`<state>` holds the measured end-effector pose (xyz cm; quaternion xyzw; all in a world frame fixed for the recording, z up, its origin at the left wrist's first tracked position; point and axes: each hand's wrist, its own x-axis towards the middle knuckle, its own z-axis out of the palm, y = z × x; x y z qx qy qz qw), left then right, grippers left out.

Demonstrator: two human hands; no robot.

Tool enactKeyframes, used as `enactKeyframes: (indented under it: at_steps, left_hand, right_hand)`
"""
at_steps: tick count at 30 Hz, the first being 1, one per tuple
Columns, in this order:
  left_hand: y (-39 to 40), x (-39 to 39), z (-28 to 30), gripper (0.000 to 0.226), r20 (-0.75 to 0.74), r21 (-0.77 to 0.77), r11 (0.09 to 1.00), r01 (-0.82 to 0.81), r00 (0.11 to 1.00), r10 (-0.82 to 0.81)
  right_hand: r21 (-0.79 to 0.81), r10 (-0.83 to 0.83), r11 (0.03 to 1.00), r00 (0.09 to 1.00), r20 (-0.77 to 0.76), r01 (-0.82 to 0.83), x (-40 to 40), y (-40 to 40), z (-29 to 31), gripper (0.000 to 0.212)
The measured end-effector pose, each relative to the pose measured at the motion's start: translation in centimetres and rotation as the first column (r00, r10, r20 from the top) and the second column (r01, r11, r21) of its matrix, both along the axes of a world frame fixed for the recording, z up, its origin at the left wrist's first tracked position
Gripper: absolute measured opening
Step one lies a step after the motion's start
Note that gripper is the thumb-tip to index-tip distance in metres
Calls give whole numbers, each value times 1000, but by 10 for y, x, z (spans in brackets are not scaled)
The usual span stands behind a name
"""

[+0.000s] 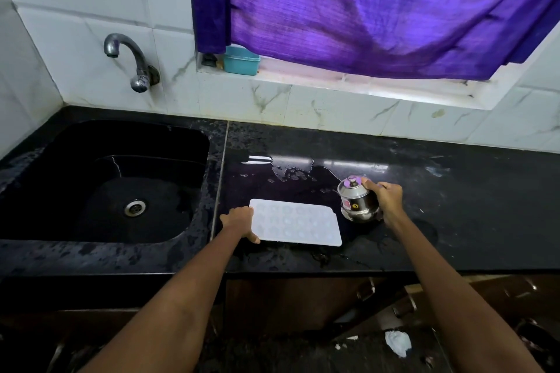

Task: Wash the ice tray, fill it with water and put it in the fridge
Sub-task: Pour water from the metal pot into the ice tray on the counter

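Observation:
A white ice tray (295, 222) with several small round cells lies flat on the wet black counter (424, 221), just right of the sink. My left hand (239, 222) holds its left end, thumb on the near corner. My right hand (386, 195) grips a small steel pot with a lid (357, 200) that stands on the counter just right of the tray.
A black sink (75, 160) with a steel drain (135, 207) lies to the left, under a wall tap (130, 59). A teal box (242, 60) sits on the window sill below a purple curtain (378, 0). Puddles spread on the counter behind the tray. Cupboard doors run below the counter edge.

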<state>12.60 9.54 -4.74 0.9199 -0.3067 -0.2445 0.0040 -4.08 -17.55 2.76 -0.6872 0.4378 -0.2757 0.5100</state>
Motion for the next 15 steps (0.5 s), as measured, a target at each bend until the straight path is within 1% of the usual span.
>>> enactKeyframes:
  at_steps: [2,4,10,15]
  left_hand:
    - [0,0,0,90,-1,1,1000,0,1000,0]
    - [0,1,-1,89,-3,1,1000,-3,1000,3]
    - [-1,1,-1,88,2,7,1000,-3,1000,3]
    - [-3,1,-1,84,-1,12,1000,-22,1000,22]
  right_hand:
    - [-10,-8,1000,1000,13,9,-1,-3,1,47]
    - [-32,-11,999,1000,-8,10,-2,-5,-1,46]
    - [-121,9,992,987,-159,-28,-9,1,-13,51]
    - [-183,0,982,969,-247,-47,-10,4,-18,53]
